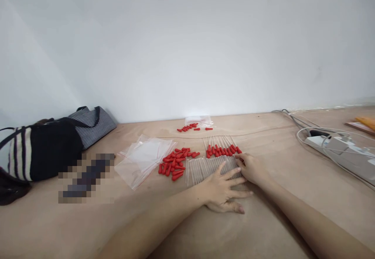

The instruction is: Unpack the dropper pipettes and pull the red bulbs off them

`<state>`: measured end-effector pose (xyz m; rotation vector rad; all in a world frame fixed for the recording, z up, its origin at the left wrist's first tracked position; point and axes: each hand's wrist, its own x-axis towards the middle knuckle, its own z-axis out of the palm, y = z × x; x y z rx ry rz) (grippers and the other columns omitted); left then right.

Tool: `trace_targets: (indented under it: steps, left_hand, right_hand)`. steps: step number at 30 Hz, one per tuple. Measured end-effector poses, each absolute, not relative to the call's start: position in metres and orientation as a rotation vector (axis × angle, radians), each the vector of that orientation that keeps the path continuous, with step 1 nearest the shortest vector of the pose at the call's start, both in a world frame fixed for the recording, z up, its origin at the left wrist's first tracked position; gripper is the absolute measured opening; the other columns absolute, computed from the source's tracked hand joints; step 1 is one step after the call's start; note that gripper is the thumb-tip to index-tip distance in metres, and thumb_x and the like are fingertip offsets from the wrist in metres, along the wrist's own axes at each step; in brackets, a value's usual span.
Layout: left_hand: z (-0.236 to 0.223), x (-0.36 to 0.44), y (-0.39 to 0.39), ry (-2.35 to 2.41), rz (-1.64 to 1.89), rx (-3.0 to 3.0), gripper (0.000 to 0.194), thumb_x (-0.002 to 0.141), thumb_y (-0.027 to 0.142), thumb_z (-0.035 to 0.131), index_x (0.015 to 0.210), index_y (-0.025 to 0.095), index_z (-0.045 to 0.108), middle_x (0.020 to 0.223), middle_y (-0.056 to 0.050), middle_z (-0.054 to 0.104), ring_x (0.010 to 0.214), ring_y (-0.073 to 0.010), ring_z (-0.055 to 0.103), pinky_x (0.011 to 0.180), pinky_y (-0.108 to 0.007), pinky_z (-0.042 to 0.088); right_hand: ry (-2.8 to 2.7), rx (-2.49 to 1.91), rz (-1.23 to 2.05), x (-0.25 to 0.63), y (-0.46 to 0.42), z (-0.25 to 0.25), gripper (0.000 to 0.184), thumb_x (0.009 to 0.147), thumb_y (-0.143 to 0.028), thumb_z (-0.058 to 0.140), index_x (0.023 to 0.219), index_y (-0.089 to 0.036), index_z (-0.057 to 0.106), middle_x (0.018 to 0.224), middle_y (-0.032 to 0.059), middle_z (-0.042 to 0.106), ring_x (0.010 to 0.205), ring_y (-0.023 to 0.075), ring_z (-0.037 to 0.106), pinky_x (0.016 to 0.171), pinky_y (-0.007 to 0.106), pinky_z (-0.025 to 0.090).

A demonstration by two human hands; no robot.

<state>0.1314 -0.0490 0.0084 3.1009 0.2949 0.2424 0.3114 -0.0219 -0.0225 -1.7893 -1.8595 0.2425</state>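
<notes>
My left hand lies palm down with fingers spread over a row of thin clear tubes, which look like glass droppers. Just beyond that row, several droppers with red rubber bulbs lie side by side, their clear stems pointing toward the wall. At the right end of the rows is my right hand, its fingers drawn together near the last red bulb. What it pinches, if anything, is hidden. Left of the tubes sits a loose pile of red rubber bulbs.
Clear zip bags lie left of the pile. Farther back are more red bulbs by another clear bag. A power strip with cables is at the right. Cloth bags and a blurred dark object occupy the left.
</notes>
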Motion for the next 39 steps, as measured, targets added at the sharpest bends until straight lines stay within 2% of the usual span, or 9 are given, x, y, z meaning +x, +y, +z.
trace_targets:
  steps: [4,8,13,17,21,25,28,34,39]
  left_hand:
    - [0.004,0.135,-0.042,0.39,0.356,3.065,0.049,0.081,0.046,0.047,0.124,0.023,0.042,0.131,-0.008,0.043,0.127,-0.0279,0.024,0.098,-0.061,0.009]
    - [0.002,0.133,-0.037,0.405,0.418,3.059,0.048,0.078,0.044,0.051,0.122,0.026,0.043,0.129,-0.007,0.045,0.126,-0.027,0.028,0.099,-0.06,0.01]
    - [0.002,0.131,-0.036,0.39,0.473,3.07,0.046,0.079,0.045,0.05,0.121,0.028,0.044,0.129,-0.006,0.045,0.125,-0.0264,0.03,0.1,-0.057,0.008]
    - [-0.001,0.124,-0.044,0.334,0.566,3.084,0.037,0.083,0.042,0.046,0.114,0.024,0.05,0.124,-0.007,0.051,0.122,-0.0244,0.035,0.102,-0.054,0.005]
    - [-0.003,0.102,-0.056,0.304,0.66,3.079,0.025,0.087,0.032,0.041,0.103,0.022,0.057,0.105,-0.005,0.063,0.114,-0.0187,0.045,0.103,-0.044,0.014]
    - [-0.001,0.072,-0.067,0.388,0.8,3.06,0.019,0.084,0.026,0.045,0.096,0.022,0.059,0.094,-0.003,0.066,0.102,-0.0171,0.053,0.098,-0.037,0.027]
    - [0.003,0.056,-0.072,0.466,0.897,3.034,0.018,0.081,0.021,0.047,0.094,0.021,0.059,0.087,-0.002,0.067,0.094,-0.017,0.055,0.094,-0.036,0.033]
    - [0.004,0.052,-0.07,0.58,0.995,2.919,0.018,0.079,0.019,0.048,0.091,0.022,0.061,0.084,-0.003,0.066,0.087,-0.0177,0.055,0.083,-0.035,0.04]
    - [0.011,0.07,-0.059,0.85,1.121,2.563,0.02,0.082,0.02,0.045,0.089,0.018,0.064,0.08,-0.006,0.064,0.074,-0.0151,0.057,0.069,-0.028,0.046]
  right_hand:
    - [-1.865,-1.755,0.266,0.318,-0.018,-0.023,0.028,0.077,-0.014,0.04,0.088,-0.015,0.065,0.092,0.0077,0.066,0.085,0.017,0.061,0.075,0.026,0.043]
    - [-1.878,-1.721,0.285,0.319,-0.016,-0.021,0.025,0.076,-0.015,0.043,0.085,-0.017,0.066,0.089,0.0051,0.067,0.082,0.016,0.061,0.073,0.025,0.044]
    - [-1.811,-1.751,0.266,0.322,-0.013,-0.018,0.021,0.076,-0.021,0.045,0.079,-0.018,0.065,0.079,0.0036,0.067,0.07,0.0139,0.061,0.064,0.022,0.043]
    - [-1.652,-1.866,0.174,0.333,-0.002,-0.018,0.025,0.077,-0.03,0.046,0.082,-0.013,0.063,0.079,0.0091,0.065,0.07,0.0169,0.06,0.063,0.025,0.042]
    - [-1.577,-1.929,0.152,0.341,0.01,-0.022,0.034,0.076,-0.038,0.048,0.088,-0.01,0.063,0.089,0.0139,0.063,0.075,0.0183,0.06,0.062,0.025,0.042]
    - [-1.582,-1.932,0.199,0.339,0.015,-0.027,0.031,0.073,-0.044,0.051,0.074,-0.017,0.066,0.078,0.0085,0.066,0.072,0.0187,0.06,0.06,0.025,0.04]
    - [-1.545,-1.937,0.23,0.337,0.014,-0.029,0.027,0.072,-0.04,0.05,0.068,-0.018,0.065,0.071,0.0075,0.066,0.069,0.0198,0.06,0.057,0.026,0.039]
    - [-1.365,-1.919,0.277,0.34,0.009,-0.025,0.025,0.072,-0.037,0.048,0.068,-0.018,0.064,0.066,0.0093,0.065,0.066,0.0207,0.06,0.054,0.027,0.038]
    - [-1.283,-1.741,0.422,0.318,-0.003,-0.013,0.04,0.077,-0.046,0.039,0.078,-0.014,0.062,0.073,0.0094,0.066,0.068,0.0195,0.061,0.055,0.025,0.042]
